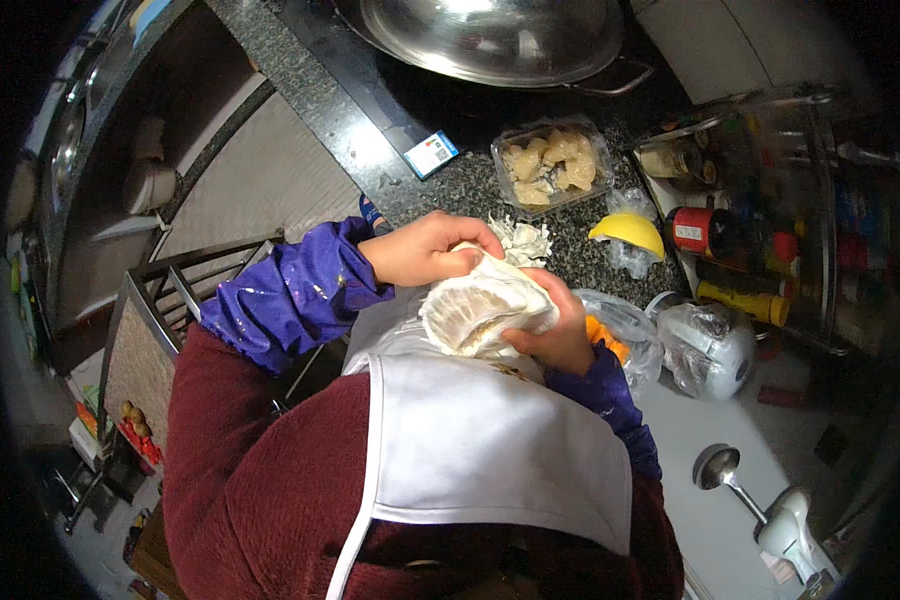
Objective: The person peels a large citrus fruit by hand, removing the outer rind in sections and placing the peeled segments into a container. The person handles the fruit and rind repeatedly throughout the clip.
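My left hand (439, 249) grips the upper edge of a partly peeled pomelo section (480, 304), its thumb and fingers pinched on the white pith. From the lower right, my right hand (559, 322) holds the same fruit, thumb in front. Pale membrane and segment flesh show on the side facing me. Just beyond my hands, torn scraps of white pith (529, 241) lie on the speckled granite counter (472, 187). Behind them stands a clear plastic box (514, 196) with peeled pomelo flesh (570, 161) in it.
A large metal wok lid (495, 37) sits at the back. A small printed packet (430, 154) lies near the counter edge. To the right are a yellow curved piece (634, 231), a plastic bag (645, 349) with orange contents, and a bottle rack (825, 232). A ladle (720, 465) lies lower right.
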### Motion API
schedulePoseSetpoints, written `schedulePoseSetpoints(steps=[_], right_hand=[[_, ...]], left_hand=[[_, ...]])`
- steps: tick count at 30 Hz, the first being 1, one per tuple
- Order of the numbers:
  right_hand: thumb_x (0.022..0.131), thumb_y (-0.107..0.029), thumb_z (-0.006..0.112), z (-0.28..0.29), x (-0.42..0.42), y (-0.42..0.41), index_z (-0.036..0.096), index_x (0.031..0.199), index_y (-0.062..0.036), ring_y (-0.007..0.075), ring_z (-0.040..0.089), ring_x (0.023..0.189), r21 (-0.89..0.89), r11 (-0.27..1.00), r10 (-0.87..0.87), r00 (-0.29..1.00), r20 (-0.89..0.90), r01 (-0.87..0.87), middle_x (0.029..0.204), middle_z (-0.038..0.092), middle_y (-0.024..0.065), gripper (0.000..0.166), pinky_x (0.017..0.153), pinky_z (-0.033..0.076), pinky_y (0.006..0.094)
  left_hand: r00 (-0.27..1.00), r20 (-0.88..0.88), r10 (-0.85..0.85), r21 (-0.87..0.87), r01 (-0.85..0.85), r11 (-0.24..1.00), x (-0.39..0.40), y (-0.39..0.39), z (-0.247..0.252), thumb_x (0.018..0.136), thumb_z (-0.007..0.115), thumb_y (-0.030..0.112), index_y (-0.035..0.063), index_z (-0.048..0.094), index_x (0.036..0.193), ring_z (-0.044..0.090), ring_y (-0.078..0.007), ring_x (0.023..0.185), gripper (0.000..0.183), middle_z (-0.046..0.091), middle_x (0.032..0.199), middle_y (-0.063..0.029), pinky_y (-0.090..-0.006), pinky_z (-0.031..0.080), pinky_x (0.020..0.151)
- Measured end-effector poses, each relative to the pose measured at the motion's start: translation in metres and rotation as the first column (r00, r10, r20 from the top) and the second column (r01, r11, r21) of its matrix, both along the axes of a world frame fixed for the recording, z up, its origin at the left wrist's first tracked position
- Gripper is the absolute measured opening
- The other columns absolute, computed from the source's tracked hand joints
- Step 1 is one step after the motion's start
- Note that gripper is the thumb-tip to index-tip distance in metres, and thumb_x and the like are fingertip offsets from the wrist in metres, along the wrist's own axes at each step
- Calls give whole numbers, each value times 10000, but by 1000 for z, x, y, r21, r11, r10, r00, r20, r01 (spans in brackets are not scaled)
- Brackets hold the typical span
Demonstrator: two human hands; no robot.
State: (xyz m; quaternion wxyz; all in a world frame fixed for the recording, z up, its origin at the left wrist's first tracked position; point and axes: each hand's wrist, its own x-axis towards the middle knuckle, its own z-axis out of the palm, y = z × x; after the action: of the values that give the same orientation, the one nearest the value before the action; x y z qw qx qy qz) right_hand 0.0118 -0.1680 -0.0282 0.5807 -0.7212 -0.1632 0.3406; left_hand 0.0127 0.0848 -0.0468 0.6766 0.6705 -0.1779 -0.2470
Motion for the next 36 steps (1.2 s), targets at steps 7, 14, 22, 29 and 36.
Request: schedulePoseSetpoints(steps=[7,14,22,29,36], right_hand=[[583,-146,814,15,-5,3,484,1186,1,175,575,990,-113,993,23,999,38,-18,1073,600,104,702,864,462,320],[547,-317,856,28,-14,0,467,1200,-32,324,616,933,-168,978,186,894,408,-127,1040,616,176,812,805,495,404],[551,-356,856,24,-17,-3,452,1182,-15,346,628,857,-128,982,188,751,633,-138,987,618,196,823,730,518,406],[634,-227,801,0,-27,-14,492,1162,13,217,613,931,-107,984,-126,981,146,143,1007,629,149,658,801,503,334],[676,-111,726,-22,-22,-29,423,1211,40,177,562,992,23,937,-332,908,-257,349,1086,572,132,633,871,468,316]], left_hand=[[891,-442,-99,-233,-8,972,-33,9,11,924,517,210,23,259,1391,418,-179,1185,565,464,1280,-116,-307,333,1006],[972,-237,-6,-125,-25,992,-43,1,24,936,504,216,21,390,1313,474,-161,1115,439,519,1209,-98,-294,383,950],[975,-194,109,-72,-125,990,-44,-13,5,927,533,270,-19,562,1037,540,-110,856,311,625,915,-67,-272,455,766],[680,-723,124,-184,-363,914,-42,-43,-35,941,497,216,-34,553,1126,579,-102,923,315,621,1044,-59,-247,481,796],[564,-816,-124,-321,-264,910,-70,-22,-28,967,422,249,16,391,1294,518,-192,1137,403,512,1249,-97,-338,439,959]])
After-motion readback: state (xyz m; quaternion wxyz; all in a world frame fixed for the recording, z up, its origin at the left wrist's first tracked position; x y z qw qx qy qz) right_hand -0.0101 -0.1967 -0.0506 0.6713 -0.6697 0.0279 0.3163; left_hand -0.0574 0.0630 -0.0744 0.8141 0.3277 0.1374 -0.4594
